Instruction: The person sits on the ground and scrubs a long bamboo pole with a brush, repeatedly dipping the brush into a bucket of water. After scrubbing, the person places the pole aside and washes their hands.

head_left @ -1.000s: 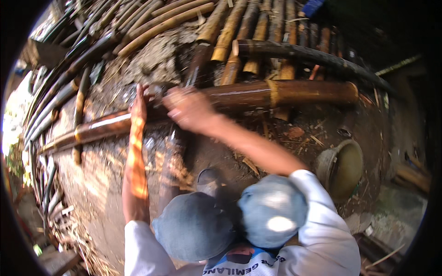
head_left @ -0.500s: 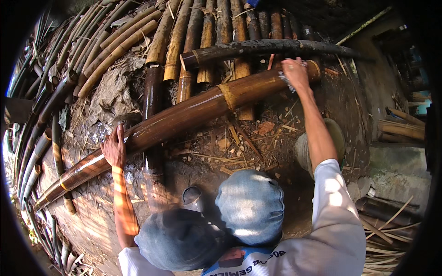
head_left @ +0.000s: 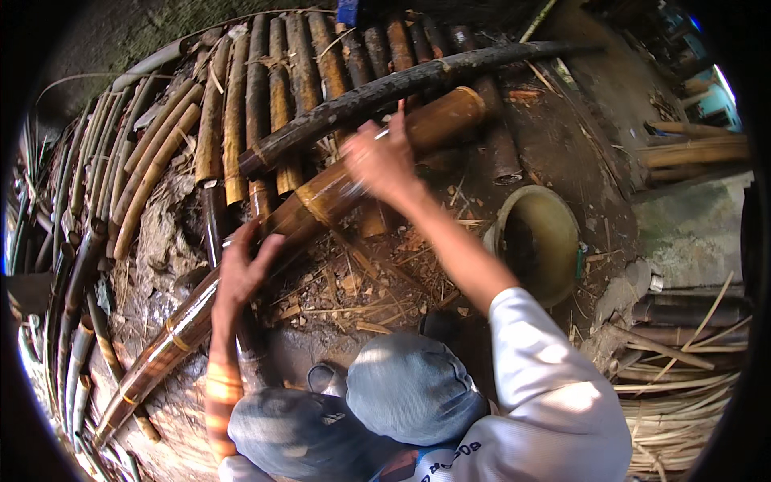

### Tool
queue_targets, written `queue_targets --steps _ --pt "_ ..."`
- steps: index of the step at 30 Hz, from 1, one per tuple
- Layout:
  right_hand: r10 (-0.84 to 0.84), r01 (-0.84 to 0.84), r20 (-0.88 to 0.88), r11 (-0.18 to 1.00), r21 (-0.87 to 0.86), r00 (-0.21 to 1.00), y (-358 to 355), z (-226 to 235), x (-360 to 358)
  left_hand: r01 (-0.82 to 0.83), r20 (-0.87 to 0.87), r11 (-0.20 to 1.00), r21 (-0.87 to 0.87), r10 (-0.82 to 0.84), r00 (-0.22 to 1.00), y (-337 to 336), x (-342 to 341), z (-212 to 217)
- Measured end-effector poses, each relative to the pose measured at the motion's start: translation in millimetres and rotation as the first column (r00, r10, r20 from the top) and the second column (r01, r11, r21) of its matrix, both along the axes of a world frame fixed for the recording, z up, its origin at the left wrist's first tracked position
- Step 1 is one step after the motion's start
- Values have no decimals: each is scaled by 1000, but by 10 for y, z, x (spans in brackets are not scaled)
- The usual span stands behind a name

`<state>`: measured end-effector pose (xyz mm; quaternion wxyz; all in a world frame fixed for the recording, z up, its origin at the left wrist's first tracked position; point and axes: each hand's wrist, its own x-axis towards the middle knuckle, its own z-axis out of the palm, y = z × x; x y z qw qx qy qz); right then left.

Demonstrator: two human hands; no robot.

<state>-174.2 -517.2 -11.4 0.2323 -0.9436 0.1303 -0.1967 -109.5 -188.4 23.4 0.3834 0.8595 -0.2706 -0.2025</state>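
Note:
A thick, wet brown bamboo pole (head_left: 442,127) lies slantwise before me, from lower left to upper right, with pale rings at its joints. My left hand (head_left: 245,265) grips it left of the middle joint, thumb apart from the fingers. My right hand (head_left: 381,161) is on its upper side, just right of that joint, and smeared by motion. Its fingers look curled over what seems a silvery scouring pad, mostly hidden under the palm now and clearer half a second ago. A thinner dark bamboo pole (head_left: 385,90) lies just beyond the right hand.
Several bamboo poles (head_left: 234,120) lie side by side at the back, with more stacked at the left (head_left: 157,153). A round pale bucket (head_left: 574,249) stands right of my right forearm. Bamboo chips (head_left: 349,285) litter the ground. Thin strips (head_left: 683,410) are piled at lower right.
My right hand has slid down the pole, from near its far right end toward the middle joint. My left hand still holds the pole. The whole view has shifted and turned.

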Motion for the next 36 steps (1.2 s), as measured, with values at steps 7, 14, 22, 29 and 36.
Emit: queue_targets --steps 7,14,22,29,36 --pt "-253 228 -111 952 -204 961 -1493 -317 66 -18 470 892 451 -220 855 -823 76 -493" --pt "70 -39 209 988 -147 975 558 -660 -539 195 204 867 458 -316 927 -606 -310 -278" --pt "-575 615 -218 729 300 788 -2411 -301 -1407 119 358 863 491 -324 876 -375 -741 -305" --pt "-572 600 225 796 -81 789 -2280 -887 -1503 92 334 866 492 -285 898 -276 -780 -383" --pt "-744 826 -367 539 166 559 -2217 -75 -1009 184 328 880 438 -346 879 -324 -566 -275"
